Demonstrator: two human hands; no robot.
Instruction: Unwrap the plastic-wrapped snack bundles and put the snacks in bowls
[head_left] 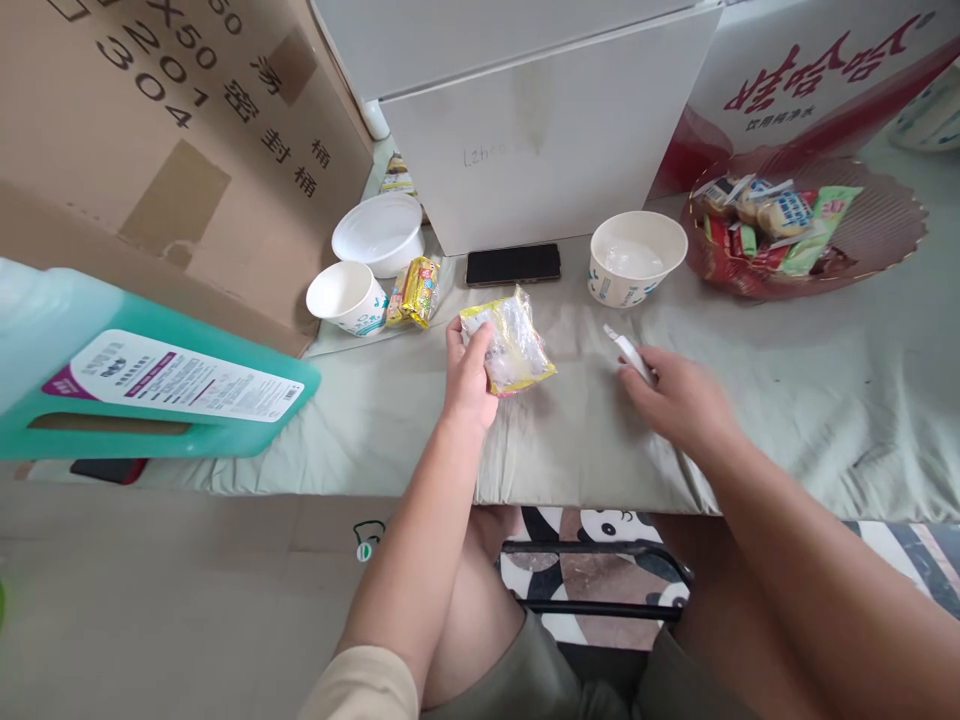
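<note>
My left hand [471, 372] grips a clear plastic snack packet [517, 350] with yellow edges, thumb on top, raised over the cloth-covered table. To its right, my right hand [679, 395] is closed around a slim white utility knife [628, 352], whose tip points up and left, apart from the packet. Behind the packet lies a black phone [514, 264]. A yellow snack pack [414, 292] sits left of it, against a paper cup [347, 298]. Beyond my right hand stands a paper bowl [636, 258] with something clear inside.
A white plastic bowl [379, 232] is behind the cup. At the right, a reddish glass bowl [874, 235] holds several wrapped snacks. A green liquid jug [165, 370] and a cardboard box [225, 150] stand left; white boxes [540, 150] line the back.
</note>
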